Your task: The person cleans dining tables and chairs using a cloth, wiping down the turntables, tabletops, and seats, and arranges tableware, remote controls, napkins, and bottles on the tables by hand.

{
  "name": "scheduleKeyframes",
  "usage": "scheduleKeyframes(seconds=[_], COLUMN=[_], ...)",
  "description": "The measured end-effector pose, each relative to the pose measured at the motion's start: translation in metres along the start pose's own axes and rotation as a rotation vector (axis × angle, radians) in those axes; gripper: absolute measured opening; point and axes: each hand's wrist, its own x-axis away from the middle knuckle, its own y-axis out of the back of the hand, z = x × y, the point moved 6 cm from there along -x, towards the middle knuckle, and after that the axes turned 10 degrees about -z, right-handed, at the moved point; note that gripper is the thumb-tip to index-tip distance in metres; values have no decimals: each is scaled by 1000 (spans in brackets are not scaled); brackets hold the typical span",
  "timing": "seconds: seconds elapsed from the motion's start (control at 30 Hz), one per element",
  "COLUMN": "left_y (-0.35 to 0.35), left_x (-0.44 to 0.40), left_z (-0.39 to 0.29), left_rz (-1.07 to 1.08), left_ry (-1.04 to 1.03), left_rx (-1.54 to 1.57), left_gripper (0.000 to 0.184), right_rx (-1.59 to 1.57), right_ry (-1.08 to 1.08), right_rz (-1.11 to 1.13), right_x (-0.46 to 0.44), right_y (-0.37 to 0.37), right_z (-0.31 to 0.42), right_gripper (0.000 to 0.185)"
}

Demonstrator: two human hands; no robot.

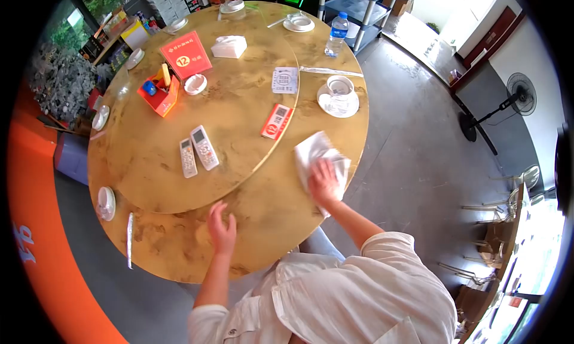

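Note:
On the right side of the round gold-brown table [269, 248], my right hand [323, 179] presses a white cloth [312, 148] against the surface, its fingers bunched into the fabric and slightly blurred. My left hand [222, 227] is held over the table's near part, close to the turntable's [239, 123] edge, fingers apart and holding nothing. Beyond the cloth stands a white cup [339, 86] on a plate [338, 108] with plastic wrap. A red-and-white number card [277, 121] lies on the turntable. Two white remote controls [205, 147] rest side by side there, farther from my left hand.
The turntable also carries a red sign [186, 54], an orange box [160, 97], a small white dish [195, 84] and tissues [229, 46]. A water bottle [337, 34] stands near the far right edge. A cart [362, 12] and a fan [519, 96] stand beyond.

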Motion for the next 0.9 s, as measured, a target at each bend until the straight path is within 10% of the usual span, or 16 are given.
scheduleKeyframes(seconds=[0.2, 0.37, 0.5, 0.6, 0.9], left_y=[-124, -263, -368, -414, -456], left_x=[-55, -107, -172, -199, -200], left_z=[-98, -135, -148, -134, -112], left_rz=[246, 306, 190, 333, 554], left_ry=[-10, 199, 157, 497, 1025], left_rx=[239, 477, 135, -20, 280], left_gripper=[32, 37, 77, 112, 84], right_rx=[-314, -295, -277, -351, -421], right_ry=[503, 379, 394, 415, 473], right_rz=[375, 324, 394, 364, 393], right_x=[-38, -119, -114, -104, -115], right_y=[16, -6, -2, 13, 19], right_z=[-20, -106, -124, -132, -129], right_gripper=[45, 41, 46, 46, 43])
